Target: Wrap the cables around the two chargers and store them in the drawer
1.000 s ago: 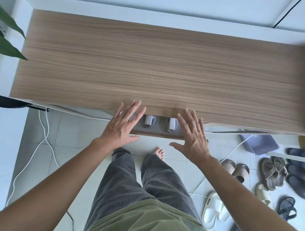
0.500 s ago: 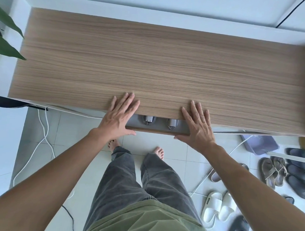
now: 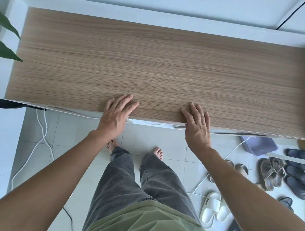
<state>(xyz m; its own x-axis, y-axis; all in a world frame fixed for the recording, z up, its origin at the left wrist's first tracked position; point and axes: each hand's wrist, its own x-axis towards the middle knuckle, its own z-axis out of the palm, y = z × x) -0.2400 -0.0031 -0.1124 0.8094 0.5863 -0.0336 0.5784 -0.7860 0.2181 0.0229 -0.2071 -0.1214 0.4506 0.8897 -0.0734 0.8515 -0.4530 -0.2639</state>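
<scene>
While flat, left hand (image 3: 116, 113), right hand (image 3: 197, 125), fingers spread

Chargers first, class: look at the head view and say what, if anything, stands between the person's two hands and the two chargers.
The wooden tabletop does. The drawer is pushed in beneath its front edge, so no charger shows. The left hand and right hand lie flat and open over that edge, holding nothing.

You have green plant leaves (image 3: 4, 44) past the surface's (image 3: 150, 63) left edge. On the tiled floor (image 3: 74, 129), a white cord (image 3: 42, 133) trails left; white slides (image 3: 212, 207), brown sandals (image 3: 271, 173) and dark shoes (image 3: 297, 175) lie right.
</scene>
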